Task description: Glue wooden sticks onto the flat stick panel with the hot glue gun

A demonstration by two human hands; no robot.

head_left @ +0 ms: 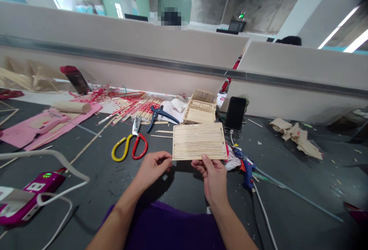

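A flat panel of thin wooden sticks (199, 141), laid side by side in a rectangle, is held up over the dark table. My right hand (211, 175) is closed on its lower edge, thumb on the near face and fingers beneath. At the panel's lower left corner, my left hand (155, 167) has its fingers curled together; whether they pinch anything there is too small to tell. Scissors with one yellow and one red handle (139, 146) lie left of the panel. A blue hand cutter (161, 116) rests behind them.
Right of my hands lies a blue glue gun (247, 169) with its cable. A wooden model piece (200, 110) and an upright phone (235, 113) stand behind the panel. Bundled sticks (138, 108) lie farther back. A purple power strip (31, 196) with white cables occupies the left.
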